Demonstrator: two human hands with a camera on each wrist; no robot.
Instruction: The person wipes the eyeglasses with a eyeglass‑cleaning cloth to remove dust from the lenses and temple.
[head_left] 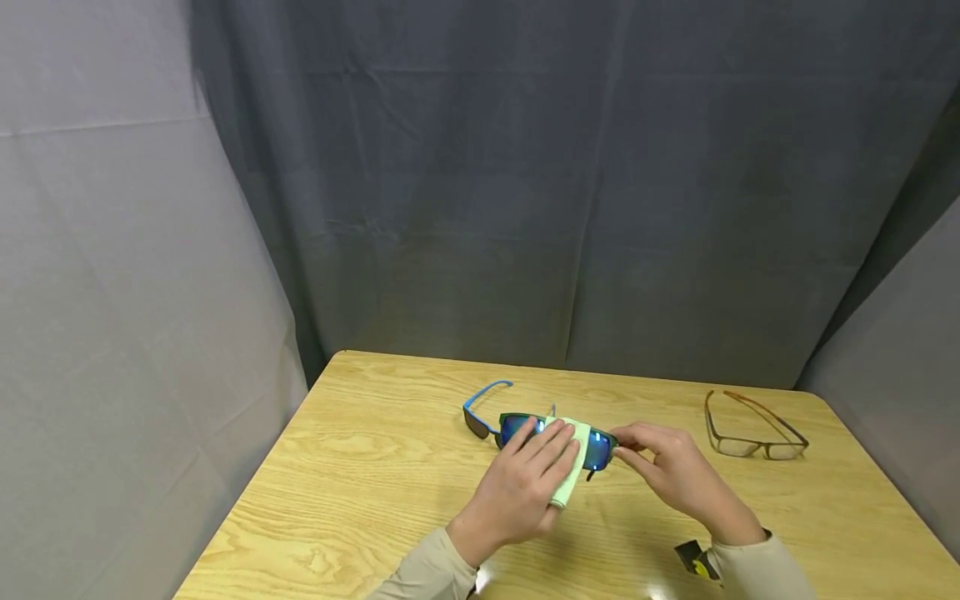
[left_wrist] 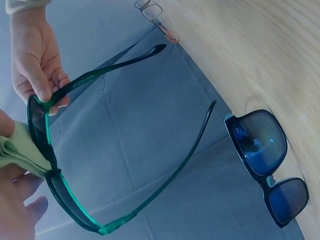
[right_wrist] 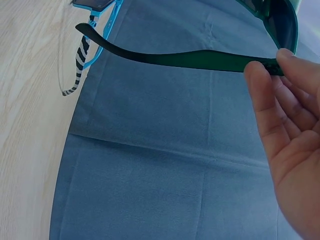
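Note:
My right hand (head_left: 675,475) pinches green-framed sunglasses (head_left: 597,452) with blue mirrored lenses at the hinge end of one temple. The right wrist view shows thumb and fingertip on that green temple (right_wrist: 200,60). My left hand (head_left: 517,492) holds a folded light green cloth (head_left: 572,475) against the front of the lenses near the bridge; part of the lenses is hidden by cloth and fingers. In the left wrist view the cloth (left_wrist: 22,147) lies between thumb and fingers at the frame. Both temples are unfolded, and the sunglasses are held above the table.
Behind them, sunglasses with blue temples (head_left: 477,424) stand on the wooden table (head_left: 337,492). Eyeglasses with clear lenses and brown temples (head_left: 767,448) lie at the right. A small black and yellow item (head_left: 696,560) is by the right sleeve. Grey curtains enclose the table.

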